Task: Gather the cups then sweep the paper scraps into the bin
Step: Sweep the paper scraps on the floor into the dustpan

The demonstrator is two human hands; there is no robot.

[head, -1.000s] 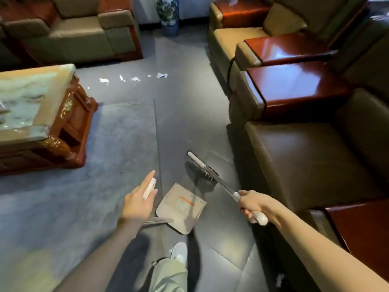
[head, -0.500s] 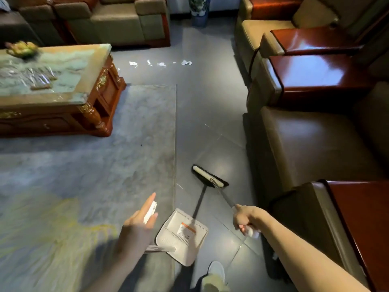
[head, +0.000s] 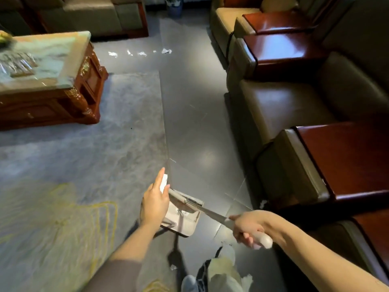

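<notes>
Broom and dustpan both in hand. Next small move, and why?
Probably step forward toward the paper scraps, which lie in a row on the bare floor beyond the rug. The left hand grips the dustpan and the right hand grips the broom, both far short of that row.

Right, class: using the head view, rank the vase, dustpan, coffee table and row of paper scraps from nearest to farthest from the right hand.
1. Dustpan, just left of the right hand.
2. Coffee table, far left.
3. Row of paper scraps, beyond the rug.
4. Vase, farthest back.
</notes>
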